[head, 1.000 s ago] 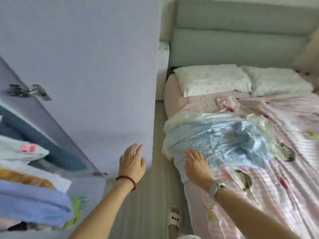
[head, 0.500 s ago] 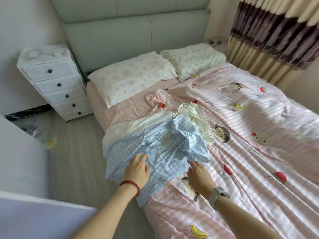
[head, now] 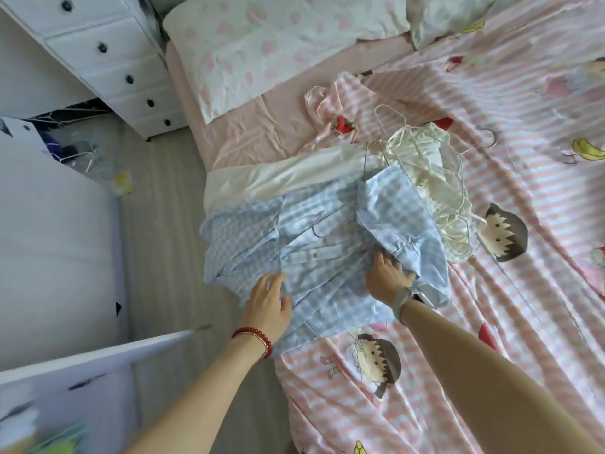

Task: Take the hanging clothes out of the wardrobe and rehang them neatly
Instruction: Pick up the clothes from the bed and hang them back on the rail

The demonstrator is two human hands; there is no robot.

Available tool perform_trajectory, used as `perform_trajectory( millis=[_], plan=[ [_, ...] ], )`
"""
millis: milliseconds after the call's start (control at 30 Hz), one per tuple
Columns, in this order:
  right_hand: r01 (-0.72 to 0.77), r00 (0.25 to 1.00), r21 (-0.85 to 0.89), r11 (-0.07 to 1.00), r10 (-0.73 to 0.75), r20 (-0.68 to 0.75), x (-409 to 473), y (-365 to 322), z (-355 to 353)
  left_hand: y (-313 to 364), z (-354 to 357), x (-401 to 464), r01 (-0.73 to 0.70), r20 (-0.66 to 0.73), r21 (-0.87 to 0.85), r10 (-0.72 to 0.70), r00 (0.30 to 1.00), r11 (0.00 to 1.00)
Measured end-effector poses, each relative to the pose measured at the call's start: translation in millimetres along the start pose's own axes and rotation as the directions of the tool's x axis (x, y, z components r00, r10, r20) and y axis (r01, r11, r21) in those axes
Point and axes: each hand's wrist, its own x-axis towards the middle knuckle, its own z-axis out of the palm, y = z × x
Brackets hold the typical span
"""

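Note:
A blue-and-white checked shirt point(head: 320, 257) lies crumpled on the near edge of the bed point(head: 510, 322), with a wire hanger hook point(head: 317, 224) poking out of it. A pile of white clothes point(head: 425, 158) on several wire hangers point(head: 389, 114) lies just beyond it. My left hand point(head: 268, 306) rests flat on the shirt's lower left part, fingers straight. At the shirt's right side my right hand point(head: 388, 273) has its fingers tucked under a raised fold of the blue cloth and grips it.
Pillows point(head: 262, 44) lie at the head of the bed. A white chest of drawers point(head: 108, 50) stands at the upper left, with clutter on the floor point(head: 163, 224) beside it. A pale wardrobe door point(head: 82, 365) juts in at the lower left.
My view swung from the wardrobe to the bed and closer to the shirt. My left hand came down onto the shirt. My right hand moved up and took hold of a fold.

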Motion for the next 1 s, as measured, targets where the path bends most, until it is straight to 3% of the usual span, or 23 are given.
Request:
perform_trajectory(
  millis=[67, 133, 267, 367, 533, 700, 767, 833, 933, 1000],
  plan=[
    [0.019, 0.996, -0.001, 1.000, -0.019, -0.083, 0.5, 5.0, 4.1, 0.2, -1.5, 0.3, 0.009, -0.014, -0.027, -0.009, 1.000, 1.000],
    [0.088, 0.960, 0.085, 0.993, -0.062, -0.274, -7.2, 4.2, 6.3, 3.7, -6.6, 0.7, 0.003, -0.050, -0.062, -0.006, 0.999, 0.998],
    [0.361, 0.769, 0.194, 0.912, -0.174, -0.615, -41.3, -7.5, -10.3, 15.3, -29.6, 0.1, -0.055, -0.150, -0.155, 0.032, 0.988, 0.986],
    [0.508, 0.652, 0.194, 0.839, -0.228, -0.723, -72.2, -23.3, -34.9, 25.2, -57.7, -4.3, -0.150, -0.259, -0.166, 0.103, 0.960, 0.975],
    [0.698, 0.529, 0.113, 0.708, -0.403, -0.747, -127.1, -62.2, -77.0, 30.3, -116.7, -28.0, -0.261, -0.412, -0.107, 0.197, 0.890, 0.959],
    [0.832, 0.401, -0.018, 0.555, -0.622, -0.673, -197.2, -111.9, -99.6, 5.2, -178.1, -88.3, -0.270, -0.563, 0.235, 0.357, 0.745, 0.934],
    [0.868, 0.357, -0.060, 0.492, -0.704, -0.614, -225.6, -134.9, -99.3, -14.2, -194.8, -119.0, -0.248, -0.556, 0.328, 0.399, 0.729, 0.911],
    [0.890, 0.332, -0.086, 0.447, -0.766, -0.550, -251.2, -159.1, -93.1, -39.9, -203.6, -152.6, -0.272, -0.564, 0.271, 0.382, 0.732, 0.923],
    [0.922, 0.325, -0.040, 0.385, -0.827, -0.459, -286.8, -198.6, -74.9, -83.7, -209.2, -210.1, -0.313, -0.619, -0.054, 0.214, 0.756, 0.948],
    [0.951, 0.267, -0.033, 0.307, -0.872, -0.409, -311.3, -224.4, -58.7, -115.5, -211.5, -249.1, -0.303, -0.726, -0.103, 0.136, 0.673, 0.948]
  ],
)
